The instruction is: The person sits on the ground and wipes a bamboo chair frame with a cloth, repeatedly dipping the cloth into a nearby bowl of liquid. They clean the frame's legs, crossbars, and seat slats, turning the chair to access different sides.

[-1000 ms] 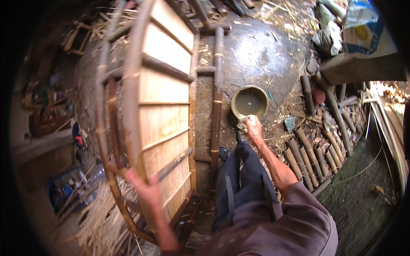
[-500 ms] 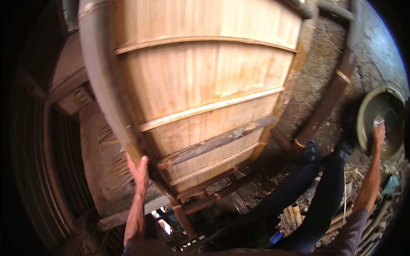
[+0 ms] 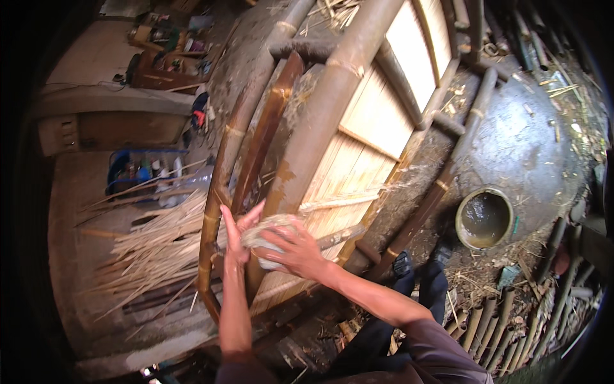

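A thick bamboo pole [image 3: 313, 131] slants through the middle of a bamboo frame, beside a pale woven panel [image 3: 353, 160]. Against the lower part of this pole, my right hand [image 3: 295, 249] presses a wet, greyish-white wad [image 3: 263, 246] that looks like a rag. Its fingers curve over the wad, and motion blurs them a little. My left hand [image 3: 238, 232] is just left of the wad, fingers stretched out and thumb apart, close to the pole. Whether it also touches the wad I cannot tell. Wet patches darken the pole above both hands.
A round basin [image 3: 459, 223] of murky water stands on the floor at right. Pale bamboo strips [image 3: 160, 240] lie left of the frame, near a blue crate [image 3: 116, 173]. Cut bamboo pieces [image 3: 492, 329] lie at lower right. My feet [image 3: 404, 264] are beside the frame.
My right hand has come from the basin to the pole with the wet wad. My left hand no longer wraps round the pole; its fingers are spread. The view has swung.
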Action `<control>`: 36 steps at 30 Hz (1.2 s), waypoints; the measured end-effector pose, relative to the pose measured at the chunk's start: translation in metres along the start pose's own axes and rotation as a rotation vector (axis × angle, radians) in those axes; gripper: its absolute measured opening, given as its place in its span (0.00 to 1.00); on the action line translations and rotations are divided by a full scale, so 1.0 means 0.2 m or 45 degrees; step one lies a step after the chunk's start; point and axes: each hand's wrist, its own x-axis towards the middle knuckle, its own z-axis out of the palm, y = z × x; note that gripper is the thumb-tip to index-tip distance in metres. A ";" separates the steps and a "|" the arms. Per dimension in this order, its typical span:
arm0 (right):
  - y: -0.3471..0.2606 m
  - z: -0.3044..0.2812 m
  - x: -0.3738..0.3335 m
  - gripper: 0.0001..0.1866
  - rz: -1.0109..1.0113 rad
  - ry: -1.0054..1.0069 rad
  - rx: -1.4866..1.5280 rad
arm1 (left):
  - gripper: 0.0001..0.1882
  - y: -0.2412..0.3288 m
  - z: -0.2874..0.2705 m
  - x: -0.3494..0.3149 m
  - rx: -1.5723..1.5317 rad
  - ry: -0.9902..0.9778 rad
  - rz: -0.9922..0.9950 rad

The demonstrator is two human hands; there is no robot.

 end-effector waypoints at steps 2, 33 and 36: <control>0.18 0.08 0.12 0.31 -0.116 -0.121 -0.016 | 0.58 -0.03 0.04 0.03 -0.117 0.013 -0.067; 1.51 -1.03 1.11 0.22 0.682 1.212 0.189 | 0.27 0.05 0.47 0.17 1.422 0.585 0.265; 0.96 -0.63 0.83 0.18 0.552 0.841 -0.222 | 0.25 0.04 0.44 0.11 1.398 0.649 0.213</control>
